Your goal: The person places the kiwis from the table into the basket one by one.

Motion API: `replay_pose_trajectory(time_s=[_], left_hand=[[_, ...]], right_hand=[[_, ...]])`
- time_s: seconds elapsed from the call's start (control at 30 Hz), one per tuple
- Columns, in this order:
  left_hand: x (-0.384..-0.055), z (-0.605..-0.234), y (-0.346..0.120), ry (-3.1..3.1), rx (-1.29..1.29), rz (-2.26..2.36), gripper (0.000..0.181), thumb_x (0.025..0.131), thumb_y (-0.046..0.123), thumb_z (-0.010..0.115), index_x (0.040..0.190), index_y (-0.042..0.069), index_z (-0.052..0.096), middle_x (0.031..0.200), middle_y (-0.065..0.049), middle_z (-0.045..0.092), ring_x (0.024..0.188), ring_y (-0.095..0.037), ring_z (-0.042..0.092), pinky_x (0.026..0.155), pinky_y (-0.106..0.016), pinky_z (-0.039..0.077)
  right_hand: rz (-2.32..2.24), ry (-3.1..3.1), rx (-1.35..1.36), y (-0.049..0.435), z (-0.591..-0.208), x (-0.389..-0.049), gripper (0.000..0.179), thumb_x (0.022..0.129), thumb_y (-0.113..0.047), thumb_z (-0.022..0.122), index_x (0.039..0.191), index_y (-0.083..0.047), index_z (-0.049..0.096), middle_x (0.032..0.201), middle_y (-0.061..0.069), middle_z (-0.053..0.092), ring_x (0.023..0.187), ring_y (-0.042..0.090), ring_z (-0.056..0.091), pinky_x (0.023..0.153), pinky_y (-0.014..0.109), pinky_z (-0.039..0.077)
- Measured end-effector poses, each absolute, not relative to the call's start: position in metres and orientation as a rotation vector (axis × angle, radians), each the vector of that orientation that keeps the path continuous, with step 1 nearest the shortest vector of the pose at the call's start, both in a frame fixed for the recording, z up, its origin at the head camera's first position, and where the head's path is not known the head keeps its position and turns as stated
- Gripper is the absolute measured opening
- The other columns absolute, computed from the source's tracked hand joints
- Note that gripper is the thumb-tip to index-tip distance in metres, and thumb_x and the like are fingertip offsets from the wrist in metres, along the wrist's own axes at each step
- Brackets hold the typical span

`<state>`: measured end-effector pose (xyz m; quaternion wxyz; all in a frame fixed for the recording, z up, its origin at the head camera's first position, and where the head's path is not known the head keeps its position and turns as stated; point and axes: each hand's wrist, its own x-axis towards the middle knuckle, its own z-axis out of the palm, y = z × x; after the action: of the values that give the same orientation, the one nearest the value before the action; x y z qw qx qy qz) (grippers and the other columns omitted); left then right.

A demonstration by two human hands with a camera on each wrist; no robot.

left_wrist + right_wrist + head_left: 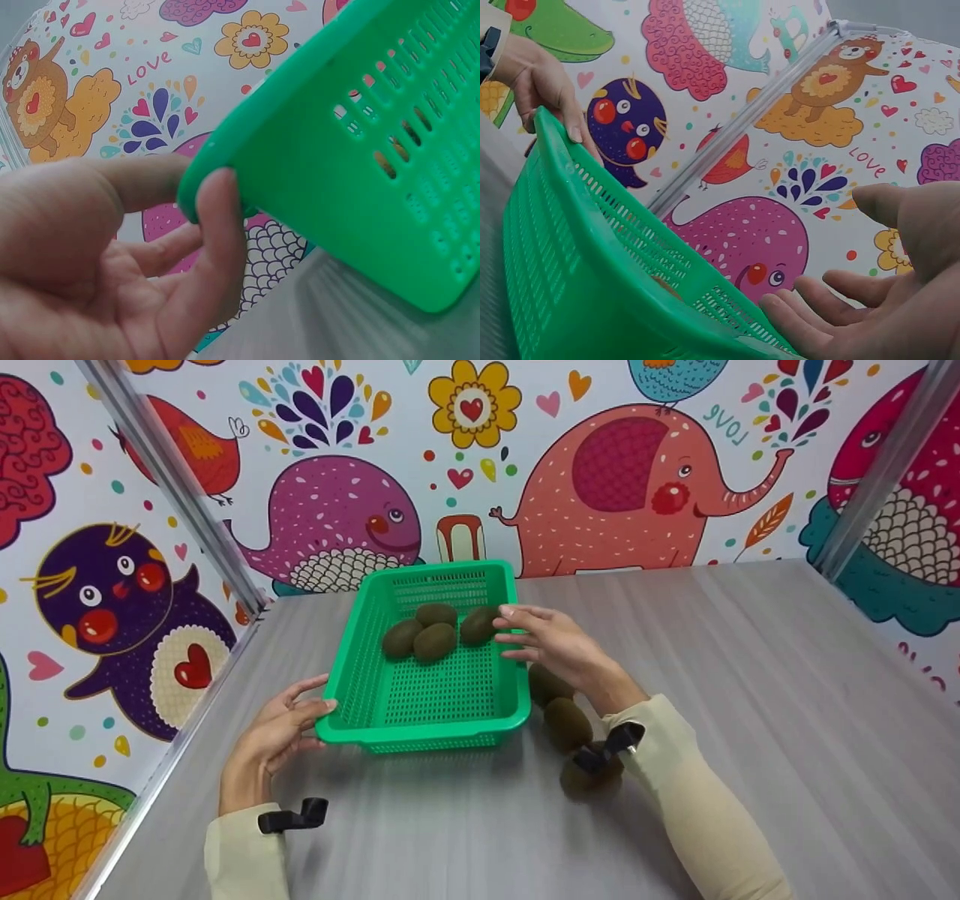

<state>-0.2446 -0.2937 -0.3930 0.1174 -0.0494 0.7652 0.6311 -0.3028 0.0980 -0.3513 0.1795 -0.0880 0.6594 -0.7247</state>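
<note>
A green plastic basket (424, 731) with slotted walls stands on the table, holding several brown kiwis (435, 643) in its far half. My left hand (274, 731) pinches the basket's rim at the near left corner; the left wrist view shows the thumb (220, 217) on it. Over the right rim is my right hand (562, 649), fingers spread beside the rightmost kiwi (478, 626). In the right wrist view nothing lies between those fingers (832, 300). Outside the basket, three more kiwis (568, 724) sit in a row beside and below the right forearm, which partly covers them.
The grey wood-grain table (735, 682) extends to the right and in front of the basket. Printed cartoon panels (480, 495) stand behind and at both sides, with metal posts (187, 495) at the corners. Each wrist wears a black mount (296, 815).
</note>
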Motion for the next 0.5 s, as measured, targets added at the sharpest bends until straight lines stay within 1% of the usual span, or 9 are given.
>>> replay_pose_trajectory(time_s=[0.1,0.23,0.4,0.5], left_hand=[[-0.245,-0.393,-0.294,2.234,-0.143,1.849,0.071,0.097,0.026,0.067,0.155,0.011,0.029,0.104,0.009,0.069,0.088,-0.006,0.07,0.068,-0.029,0.06],[-0.245,-0.393,-0.295,2.226,-0.138,1.857,0.071,0.098,0.025,0.067,0.156,0.01,0.029,0.105,0.008,0.068,0.088,-0.007,0.069,0.068,-0.029,0.06],[-0.244,-0.393,-0.293,2.239,-0.148,1.851,0.071,0.097,0.025,0.067,0.155,0.01,0.029,0.103,0.009,0.069,0.088,-0.007,0.07,0.07,-0.03,0.061],[-0.243,-0.393,-0.293,2.245,-0.152,1.848,0.071,0.097,0.025,0.067,0.155,0.01,0.029,0.102,0.009,0.071,0.088,-0.007,0.071,0.071,-0.03,0.061]], right_hand=[[-2.089,1.838,-0.297,0.105,-0.352,-0.302,0.051,0.105,-0.033,0.052,0.148,-0.007,0.044,0.145,0.013,0.054,0.133,0.027,0.057,0.106,0.038,0.051],[-2.117,1.851,-0.334,0.112,-0.352,-0.301,0.052,0.104,-0.033,0.053,0.149,-0.008,0.045,0.145,0.012,0.055,0.13,0.025,0.059,0.104,0.036,0.052],[-2.172,1.87,-0.359,0.122,-0.354,-0.303,0.05,0.105,-0.03,0.052,0.147,-0.004,0.046,0.143,0.016,0.056,0.134,0.034,0.055,0.101,0.036,0.054],[-2.202,1.88,-0.34,0.131,-0.357,-0.305,0.051,0.105,-0.029,0.052,0.147,-0.002,0.045,0.141,0.015,0.058,0.134,0.034,0.055,0.099,0.034,0.055]])
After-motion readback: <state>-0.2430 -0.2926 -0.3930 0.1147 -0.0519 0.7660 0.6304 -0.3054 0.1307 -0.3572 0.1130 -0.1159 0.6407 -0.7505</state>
